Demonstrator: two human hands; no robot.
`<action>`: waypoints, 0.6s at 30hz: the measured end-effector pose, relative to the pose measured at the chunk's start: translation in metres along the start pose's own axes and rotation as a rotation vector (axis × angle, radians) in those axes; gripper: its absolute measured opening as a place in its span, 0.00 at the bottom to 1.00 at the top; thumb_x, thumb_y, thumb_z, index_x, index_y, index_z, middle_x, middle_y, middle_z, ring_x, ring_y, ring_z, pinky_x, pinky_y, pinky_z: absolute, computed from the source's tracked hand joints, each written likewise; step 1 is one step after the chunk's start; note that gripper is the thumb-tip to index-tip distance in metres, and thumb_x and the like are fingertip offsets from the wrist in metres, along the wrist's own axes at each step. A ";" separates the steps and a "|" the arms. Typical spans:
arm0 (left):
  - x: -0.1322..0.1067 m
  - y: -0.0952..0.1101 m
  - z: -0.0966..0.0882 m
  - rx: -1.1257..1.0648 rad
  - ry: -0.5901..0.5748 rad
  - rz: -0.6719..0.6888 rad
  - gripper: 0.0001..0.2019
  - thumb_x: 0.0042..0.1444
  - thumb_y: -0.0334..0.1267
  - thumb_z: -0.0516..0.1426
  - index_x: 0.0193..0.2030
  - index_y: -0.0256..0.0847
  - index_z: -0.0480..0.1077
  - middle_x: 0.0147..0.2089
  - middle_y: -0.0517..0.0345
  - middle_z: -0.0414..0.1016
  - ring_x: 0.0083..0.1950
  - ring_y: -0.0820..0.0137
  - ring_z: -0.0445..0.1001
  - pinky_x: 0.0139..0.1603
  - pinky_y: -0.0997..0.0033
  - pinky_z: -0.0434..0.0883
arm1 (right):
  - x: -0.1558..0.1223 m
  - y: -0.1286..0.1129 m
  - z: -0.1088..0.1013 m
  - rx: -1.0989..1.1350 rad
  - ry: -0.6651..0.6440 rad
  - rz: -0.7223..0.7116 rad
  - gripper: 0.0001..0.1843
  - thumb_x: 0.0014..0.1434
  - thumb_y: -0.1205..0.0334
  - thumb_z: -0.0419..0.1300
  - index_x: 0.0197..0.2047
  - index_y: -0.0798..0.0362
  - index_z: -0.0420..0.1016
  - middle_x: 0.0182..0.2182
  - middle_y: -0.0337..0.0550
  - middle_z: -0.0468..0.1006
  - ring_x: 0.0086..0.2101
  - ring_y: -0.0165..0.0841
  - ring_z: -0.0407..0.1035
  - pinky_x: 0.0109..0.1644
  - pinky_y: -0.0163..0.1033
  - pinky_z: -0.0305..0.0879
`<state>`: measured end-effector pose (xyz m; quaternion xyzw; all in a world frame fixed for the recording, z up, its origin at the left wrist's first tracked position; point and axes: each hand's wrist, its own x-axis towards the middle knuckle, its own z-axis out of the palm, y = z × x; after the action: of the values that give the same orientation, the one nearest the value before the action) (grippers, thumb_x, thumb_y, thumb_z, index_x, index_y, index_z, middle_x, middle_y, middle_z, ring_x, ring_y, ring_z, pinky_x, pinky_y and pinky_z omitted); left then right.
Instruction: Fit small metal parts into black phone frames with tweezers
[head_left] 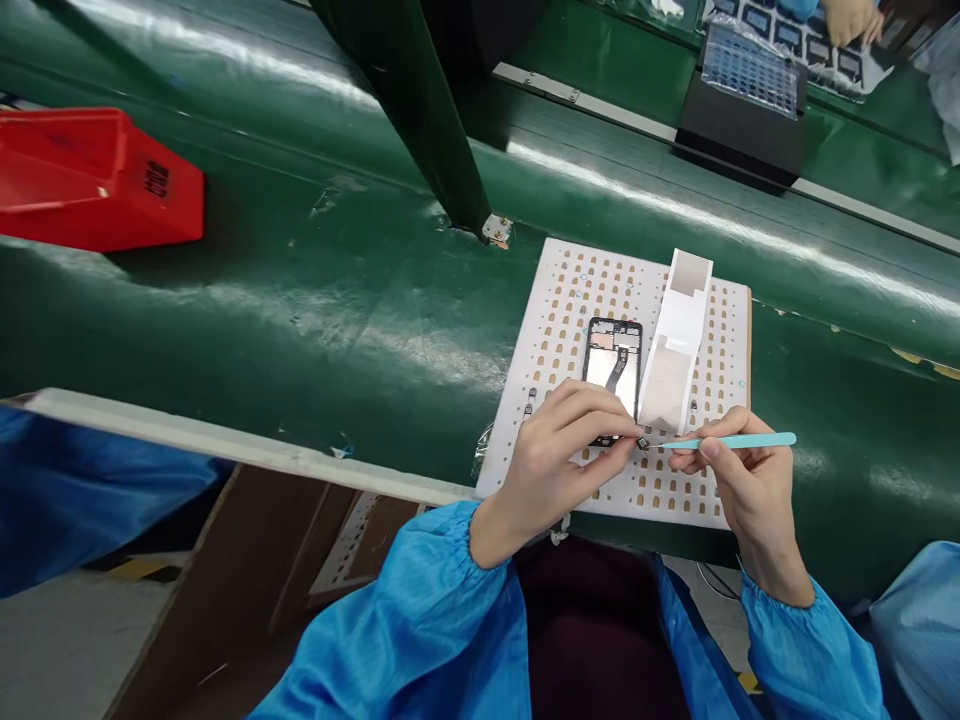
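My left hand (574,440) pinches a tiny dark square part (643,442) between thumb and fingertips, over the perforated white board (559,345). My right hand (739,470) is closed around turquoise tweezers (750,440), held almost level. Their thin metal tip points left and meets the small part, or comes very close to it. Behind my left fingers lies an opened phone frame (615,350) with a black flex cable; its lower end is partly covered by my hand. Between the hands, a long white paper tray (667,385) lies across the board.
Small dark parts (530,400) lie on the board's left side. A red bin (150,190) stands far left on the green bench (337,330). A green post (420,110) rises behind the board. Across the bench, another person's hand (851,18) is near a black box (742,130).
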<state>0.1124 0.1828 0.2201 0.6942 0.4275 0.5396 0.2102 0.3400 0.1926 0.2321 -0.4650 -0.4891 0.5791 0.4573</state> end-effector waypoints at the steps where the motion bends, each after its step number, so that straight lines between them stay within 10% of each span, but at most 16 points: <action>1: -0.001 0.000 0.000 -0.007 0.009 -0.009 0.09 0.65 0.24 0.65 0.45 0.43 0.79 0.42 0.58 0.83 0.47 0.67 0.81 0.49 0.62 0.80 | -0.001 -0.001 0.002 -0.015 0.000 -0.011 0.11 0.66 0.55 0.78 0.42 0.49 0.82 0.35 0.44 0.86 0.33 0.45 0.85 0.34 0.42 0.87; 11: -0.016 0.006 -0.002 -0.091 0.126 -0.213 0.07 0.65 0.27 0.64 0.39 0.44 0.78 0.39 0.59 0.82 0.43 0.67 0.80 0.44 0.62 0.80 | -0.012 0.008 0.046 -0.132 0.149 -0.350 0.05 0.71 0.60 0.73 0.43 0.46 0.81 0.38 0.43 0.86 0.36 0.47 0.86 0.40 0.48 0.89; 18: -0.084 0.014 -0.100 0.500 0.399 -0.357 0.12 0.57 0.32 0.65 0.42 0.57 0.80 0.41 0.63 0.83 0.44 0.53 0.81 0.50 0.41 0.78 | 0.044 -0.015 0.023 -0.275 0.076 -0.250 0.11 0.68 0.55 0.77 0.41 0.51 0.83 0.34 0.46 0.86 0.37 0.47 0.86 0.39 0.45 0.89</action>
<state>0.0205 0.0888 0.2157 0.5197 0.6930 0.4983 0.0373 0.3116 0.2340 0.2447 -0.4805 -0.6000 0.4274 0.4758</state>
